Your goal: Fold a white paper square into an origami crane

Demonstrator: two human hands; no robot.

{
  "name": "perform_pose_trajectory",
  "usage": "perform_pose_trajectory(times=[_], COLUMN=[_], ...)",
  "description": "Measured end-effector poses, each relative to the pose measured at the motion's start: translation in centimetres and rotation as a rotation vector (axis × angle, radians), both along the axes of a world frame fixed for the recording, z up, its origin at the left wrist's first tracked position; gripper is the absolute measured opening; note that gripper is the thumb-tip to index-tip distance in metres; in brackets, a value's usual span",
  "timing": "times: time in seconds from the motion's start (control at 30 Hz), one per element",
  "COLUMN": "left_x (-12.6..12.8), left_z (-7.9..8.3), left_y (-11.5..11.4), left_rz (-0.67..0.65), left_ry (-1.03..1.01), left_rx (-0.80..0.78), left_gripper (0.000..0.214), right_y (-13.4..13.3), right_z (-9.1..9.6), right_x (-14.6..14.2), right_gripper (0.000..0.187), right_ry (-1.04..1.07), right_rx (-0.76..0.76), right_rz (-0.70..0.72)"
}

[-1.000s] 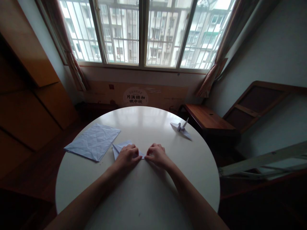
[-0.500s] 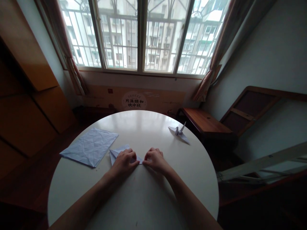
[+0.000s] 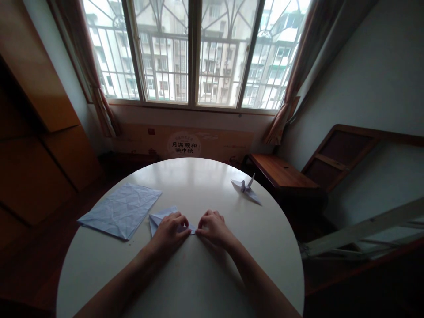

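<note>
A folded sheet of pale paper (image 3: 166,212) lies on the white round table (image 3: 198,282), partly covered by my left hand. My left hand (image 3: 172,227) pinches the paper close to its right-hand tip. Thumb and fingers of my right hand (image 3: 212,225) are closed at that same tip, just beside the left thumb. A small paper crane (image 3: 246,187) stands at the far right of the table. Creased, unfolded-looking paper (image 3: 122,207) lies flat at the left. The fold under my left palm is hidden.
Beyond the table are a barred window (image 3: 192,53) and a printed panel (image 3: 215,141) below it. A low wooden bench (image 3: 285,170) stands at the back right, and wooden cabinets (image 3: 39,168) are on the left.
The whole scene sits slightly lower in the view as the camera tilts. Both hands stay at the paper's tip in nearly the same pose.
</note>
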State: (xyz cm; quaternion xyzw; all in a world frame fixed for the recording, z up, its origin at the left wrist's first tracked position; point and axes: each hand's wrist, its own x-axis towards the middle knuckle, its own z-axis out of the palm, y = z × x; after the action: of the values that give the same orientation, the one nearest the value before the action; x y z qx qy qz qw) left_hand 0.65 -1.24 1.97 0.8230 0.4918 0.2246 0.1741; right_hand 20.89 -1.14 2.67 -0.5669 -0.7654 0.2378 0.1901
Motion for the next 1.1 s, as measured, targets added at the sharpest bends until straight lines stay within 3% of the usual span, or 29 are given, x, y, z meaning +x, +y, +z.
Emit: perform_pose_trajectory(times=[1.1], left_x=[-0.16], left_z=[-0.22], left_y=[0.29], left_rz=[-0.021], left_ry=[-0.029], left_rx=[-0.013], left_gripper=[0.012], right_y=[-0.03], right_z=[0.34], right_x=[0.02], right_gripper=[0.014], right_ry=[-0.020], right_rx=[-0.016], right_rz=[-0.001])
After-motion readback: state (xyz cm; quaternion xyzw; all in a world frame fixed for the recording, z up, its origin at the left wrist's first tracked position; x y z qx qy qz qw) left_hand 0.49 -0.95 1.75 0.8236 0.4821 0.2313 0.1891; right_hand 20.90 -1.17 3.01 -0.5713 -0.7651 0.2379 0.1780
